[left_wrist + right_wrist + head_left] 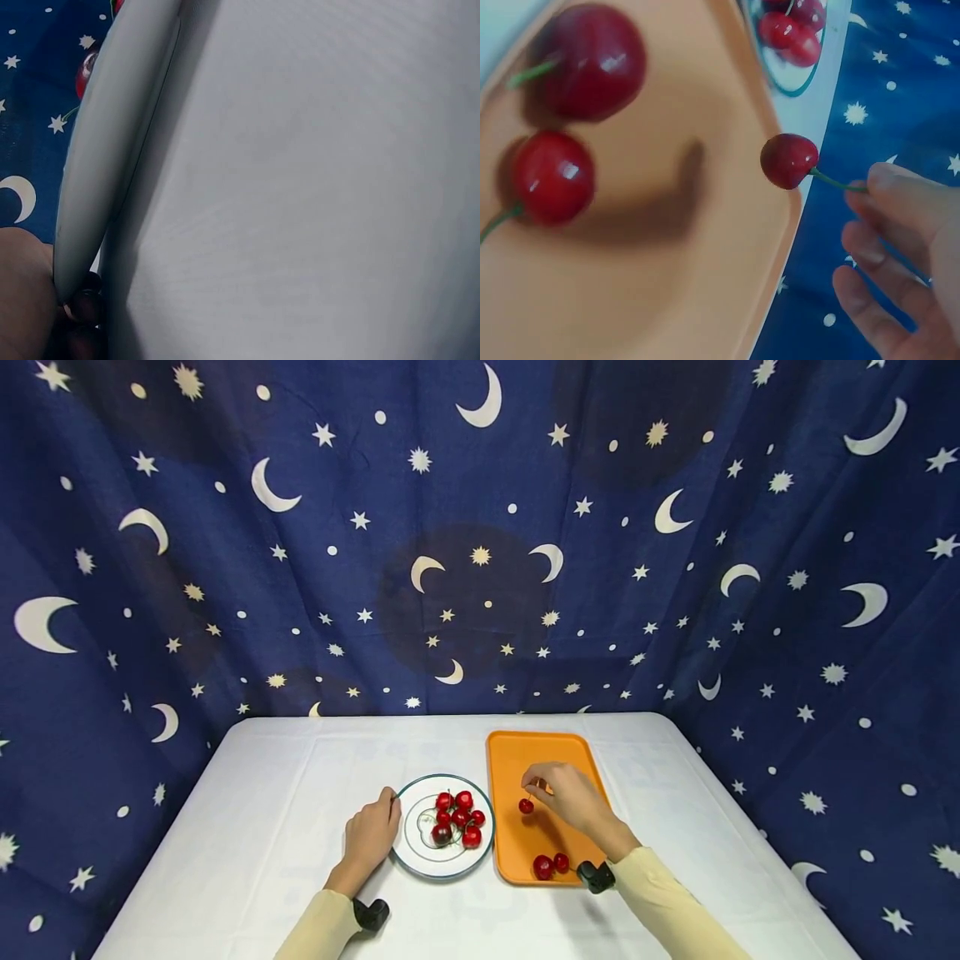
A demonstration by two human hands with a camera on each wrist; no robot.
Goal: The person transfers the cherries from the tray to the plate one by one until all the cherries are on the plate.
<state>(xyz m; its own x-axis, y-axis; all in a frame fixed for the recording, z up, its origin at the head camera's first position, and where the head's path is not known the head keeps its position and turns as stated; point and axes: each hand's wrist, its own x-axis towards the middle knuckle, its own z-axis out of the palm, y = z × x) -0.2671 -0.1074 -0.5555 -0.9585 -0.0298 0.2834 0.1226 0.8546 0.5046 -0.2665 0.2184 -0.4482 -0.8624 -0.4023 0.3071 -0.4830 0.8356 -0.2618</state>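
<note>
My right hand [566, 792] pinches a red cherry [789, 160] by its green stem between thumb and forefinger. The cherry dangles above the orange tray [517, 760]. Two more cherries, a larger dark one [592, 64] and a smaller bright one [553, 178], lie at the tray's near end. My left hand [372, 833] grips the left rim of a white plate [420, 860] with a blue-green edge, thumb above and fingers below, as the left wrist view shows. Several cherries [460, 817] sit on the plate, mostly on its right half.
The plate stands close against the tray's left side on a white-covered table [300, 777]. A dark blue curtain [480, 527] with moons and stars hangs behind the table and along its sides. Black wrist cameras are strapped at both sleeves.
</note>
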